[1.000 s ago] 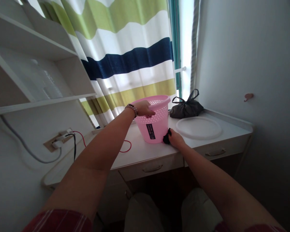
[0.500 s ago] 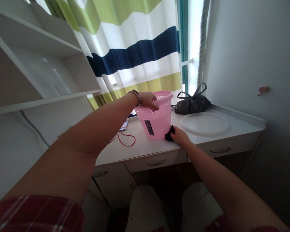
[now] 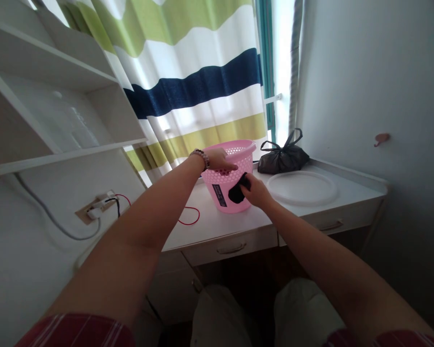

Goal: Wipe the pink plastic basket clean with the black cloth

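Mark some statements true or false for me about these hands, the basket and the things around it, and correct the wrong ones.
1. The right hand holds a black cloth at the side of the pink basket. True.
2. The left hand lies flat on the desk. False: it is at the basket's rim.
3. A beaded bracelet is worn on the left wrist. True.
4. The black cloth hides the whole dark label. False: the label shows to the left of the cloth.
5. The dark tied bag sits left of the basket. False: it sits to the right.
6. The pale round disc lies flat on the desk. True.
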{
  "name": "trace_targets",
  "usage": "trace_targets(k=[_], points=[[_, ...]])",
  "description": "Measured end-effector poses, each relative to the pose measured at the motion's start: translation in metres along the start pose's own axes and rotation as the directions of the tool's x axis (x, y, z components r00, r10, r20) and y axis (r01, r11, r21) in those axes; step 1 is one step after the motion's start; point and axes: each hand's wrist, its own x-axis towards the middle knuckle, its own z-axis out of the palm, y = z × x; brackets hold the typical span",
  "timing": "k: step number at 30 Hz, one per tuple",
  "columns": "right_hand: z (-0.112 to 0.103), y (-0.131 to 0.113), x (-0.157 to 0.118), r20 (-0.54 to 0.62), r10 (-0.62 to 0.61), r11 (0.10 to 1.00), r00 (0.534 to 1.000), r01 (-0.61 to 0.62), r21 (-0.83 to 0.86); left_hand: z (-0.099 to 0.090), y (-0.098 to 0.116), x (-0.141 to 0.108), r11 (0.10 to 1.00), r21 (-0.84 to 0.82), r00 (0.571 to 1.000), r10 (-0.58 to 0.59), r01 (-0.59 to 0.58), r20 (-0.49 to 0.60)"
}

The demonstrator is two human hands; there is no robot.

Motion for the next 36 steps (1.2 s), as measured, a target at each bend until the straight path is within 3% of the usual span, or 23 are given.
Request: trace_targets(k=[4,7,10,14,20,36], points=[[-0.006,-0.025,0.04,-0.222,-0.058,0.997,0.973,0.07,0.045,0.002,-0.002,0.003,0.999,0.04,0.999,-0.024,0.025,-0.037],[0.0,-0.027,0.04,-0.275,-0.012,0.997,0.961,0.031,0.065,0.003,-0.002,0.001,0.999,0.044,0.999,-0.02,0.022,-0.049],[0.009,-0.014,0.017,-0.201,0.044,0.997,0.979,-0.032,0.064,0.003,0.0,-0.002,1.0,0.022,0.999,-0.014,0.016,-0.051],[0.013,0.01,-0.026,-0.021,0.147,0.988,0.989,-0.146,0.049,0.002,0.0,-0.003,1.0,-0.013,1.0,0.01,-0.01,-0.01],[0.011,0.025,-0.056,0.214,0.31,0.951,0.926,-0.298,-0.088,0.001,0.002,-0.005,1.0,-0.012,1.0,-0.005,0.005,-0.016],[0.005,0.009,-0.056,0.277,0.364,0.931,0.889,-0.335,-0.148,0.004,0.005,-0.018,0.994,-0.11,0.998,-0.022,0.015,-0.06]])
